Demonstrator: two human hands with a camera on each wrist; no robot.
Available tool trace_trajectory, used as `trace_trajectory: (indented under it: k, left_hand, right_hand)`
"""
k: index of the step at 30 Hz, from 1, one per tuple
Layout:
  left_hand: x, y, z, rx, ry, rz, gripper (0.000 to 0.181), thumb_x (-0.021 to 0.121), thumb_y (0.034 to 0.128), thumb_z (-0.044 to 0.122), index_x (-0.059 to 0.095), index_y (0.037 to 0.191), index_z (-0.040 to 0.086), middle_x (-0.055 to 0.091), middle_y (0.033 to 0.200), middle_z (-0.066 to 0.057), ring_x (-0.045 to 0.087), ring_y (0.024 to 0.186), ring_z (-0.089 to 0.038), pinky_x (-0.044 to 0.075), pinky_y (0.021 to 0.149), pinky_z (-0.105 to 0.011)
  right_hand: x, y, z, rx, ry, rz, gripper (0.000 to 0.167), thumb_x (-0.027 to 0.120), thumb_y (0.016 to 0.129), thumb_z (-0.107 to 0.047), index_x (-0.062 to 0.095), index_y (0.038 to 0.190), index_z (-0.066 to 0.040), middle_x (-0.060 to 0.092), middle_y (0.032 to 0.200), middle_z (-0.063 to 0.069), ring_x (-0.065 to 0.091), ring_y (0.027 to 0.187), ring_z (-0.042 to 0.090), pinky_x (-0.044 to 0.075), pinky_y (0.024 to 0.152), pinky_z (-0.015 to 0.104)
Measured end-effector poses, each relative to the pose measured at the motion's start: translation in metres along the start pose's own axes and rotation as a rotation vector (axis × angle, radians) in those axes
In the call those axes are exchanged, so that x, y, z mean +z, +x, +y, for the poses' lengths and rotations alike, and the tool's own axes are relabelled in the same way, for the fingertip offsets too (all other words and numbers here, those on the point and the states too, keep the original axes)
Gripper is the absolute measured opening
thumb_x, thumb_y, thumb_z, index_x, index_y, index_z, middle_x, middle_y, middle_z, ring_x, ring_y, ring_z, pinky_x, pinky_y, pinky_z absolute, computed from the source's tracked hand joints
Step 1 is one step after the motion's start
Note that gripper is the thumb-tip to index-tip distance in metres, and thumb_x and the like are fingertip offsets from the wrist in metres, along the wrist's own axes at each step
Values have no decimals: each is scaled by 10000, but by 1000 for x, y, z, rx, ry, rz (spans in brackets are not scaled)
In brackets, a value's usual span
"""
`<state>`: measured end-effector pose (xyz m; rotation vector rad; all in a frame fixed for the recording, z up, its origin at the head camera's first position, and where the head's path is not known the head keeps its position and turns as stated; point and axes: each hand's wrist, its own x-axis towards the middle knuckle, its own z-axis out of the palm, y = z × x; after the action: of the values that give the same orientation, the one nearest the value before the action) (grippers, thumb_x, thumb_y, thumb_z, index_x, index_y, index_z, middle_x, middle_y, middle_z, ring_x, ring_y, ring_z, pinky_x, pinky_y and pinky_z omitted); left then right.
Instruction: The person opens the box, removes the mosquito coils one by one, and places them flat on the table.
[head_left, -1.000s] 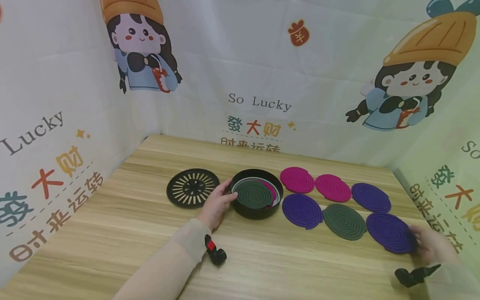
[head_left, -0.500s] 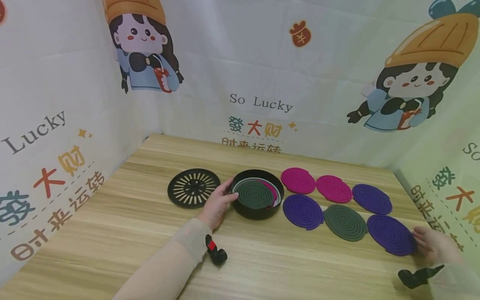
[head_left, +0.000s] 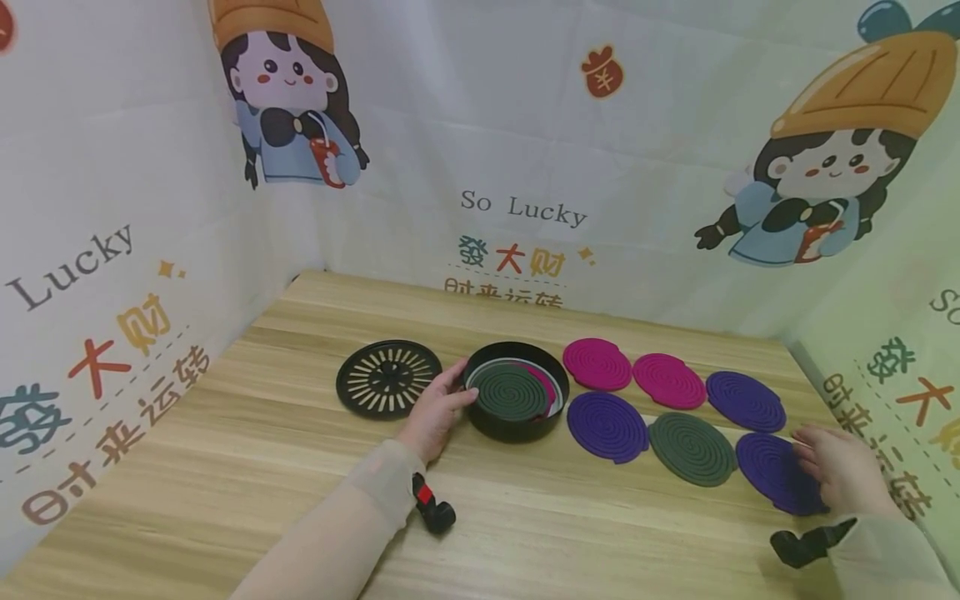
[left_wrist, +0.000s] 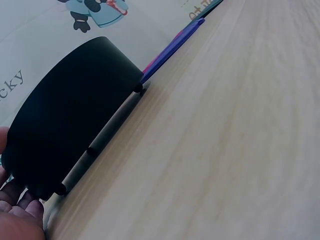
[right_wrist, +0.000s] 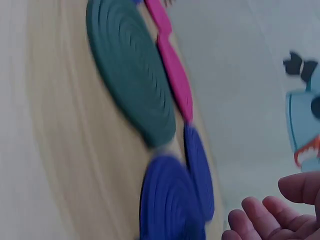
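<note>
My left hand (head_left: 435,413) grips the left side of a black round mosquito coil holder (head_left: 517,428), its thumb at the rim. In the left wrist view, fingertips curl at the lower edge of the holder (left_wrist: 75,105), which stands on small feet. A green mosquito coil (head_left: 512,392) lies inside over a pink one, off-centre. My right hand (head_left: 843,467) hovers at the nearest purple mosquito coil (head_left: 772,467), partly covering it. In the right wrist view, the fingers (right_wrist: 260,215) are relaxed and hold nothing, beside the purple coil (right_wrist: 167,195).
Left of the holder lies a black slotted lid (head_left: 388,379). To its right, two rows of coils include pink (head_left: 596,363), purple (head_left: 606,427) and green (head_left: 692,448) ones on the wooden table (head_left: 525,533). A printed cloth (head_left: 420,125) hangs behind.
My right hand has left the outer edge of the nearest purple coil and moved inward and up over it. My left hand stays on the holder.
</note>
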<state>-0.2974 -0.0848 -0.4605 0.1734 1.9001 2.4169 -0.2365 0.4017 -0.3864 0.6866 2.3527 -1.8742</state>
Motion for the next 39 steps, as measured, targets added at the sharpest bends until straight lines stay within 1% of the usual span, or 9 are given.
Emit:
trace_trajectory:
  k: [2, 5, 6, 13, 18, 20, 23, 31, 39]
  left_hand:
    - [0, 0, 0, 1, -3, 0, 625, 538, 908, -39, 291, 1482, -32, 264, 1542, -198, 221, 1423, -314, 153, 1163, -424]
    - [0, 0, 0, -1, -4, 3, 627, 538, 906, -42, 291, 1483, -31, 265, 1541, -198, 226, 1422, -313, 157, 1162, -423]
    - [0, 0, 0, -1, -2, 2, 627, 537, 907, -42, 290, 1482, -33, 263, 1541, -200, 225, 1422, -315, 156, 1162, -425]
    - [1, -1, 2, -8, -4, -3, 623, 534, 916, -30, 281, 1485, -32, 249, 1545, -206, 213, 1426, -320, 142, 1165, -426]
    - [2, -2, 3, -9, 4, 3, 624, 538, 913, -30, 286, 1485, -31, 260, 1541, -204, 224, 1422, -321, 153, 1163, -430]
    - [2, -2, 3, -10, 4, 10, 626, 542, 911, -29, 290, 1485, -27, 266, 1541, -197, 230, 1420, -316, 157, 1163, -428]
    - [2, -2, 3, -16, 2, 17, 631, 547, 909, -28, 294, 1487, -18, 264, 1545, -184, 227, 1422, -307, 155, 1164, -420]
    - [1, -1, 2, -19, 0, 15, 632, 544, 907, -36, 291, 1485, -24, 266, 1544, -186, 228, 1422, -307, 159, 1163, -413]
    - [1, -1, 2, -6, -2, 9, 631, 539, 904, -47, 284, 1481, -43, 253, 1543, -207, 210, 1427, -316, 149, 1165, -416]
  right_hand:
    - [15, -3, -8, -73, 28, -61, 556, 425, 1011, -214, 255, 1472, 46, 591, 1101, -64, 537, 942, -11, 442, 925, 209]
    - [45, -6, -21, -174, 79, -158, 368, 449, 1008, -164, 398, 1334, -2, 583, 859, -216, 564, 809, -59, 471, 761, 136]
    - [57, -7, -25, -200, 80, -178, 345, 450, 1007, -154, 413, 1317, -7, 594, 849, -219, 577, 815, -54, 478, 756, 132]
    - [136, -13, -54, -309, 21, -278, 496, 473, 1007, -154, 329, 1412, 95, 589, 1014, -138, 583, 930, 1, 466, 902, 224]
    - [185, -17, -70, -304, 64, -336, 483, 458, 1014, -144, 341, 1430, 71, 560, 1276, 152, 552, 1150, 224, 413, 1023, 341]
    - [202, -17, -75, -294, 84, -352, 487, 450, 1015, -134, 331, 1442, 66, 442, 1400, 224, 478, 1243, 310, 368, 1067, 404]
    - [224, -16, -82, -270, 145, -378, 482, 471, 1003, -108, 342, 1435, 61, 427, 1406, 241, 449, 1268, 343, 351, 1079, 433]
    - [264, -11, -88, -278, 175, -428, 482, 461, 992, -65, 322, 1423, 101, 407, 1405, 290, 437, 1273, 405, 347, 1085, 434]
    - [282, -4, -81, -285, 72, -438, 488, 475, 997, -88, 320, 1421, 98, 395, 1417, 269, 442, 1283, 400, 345, 1084, 450]
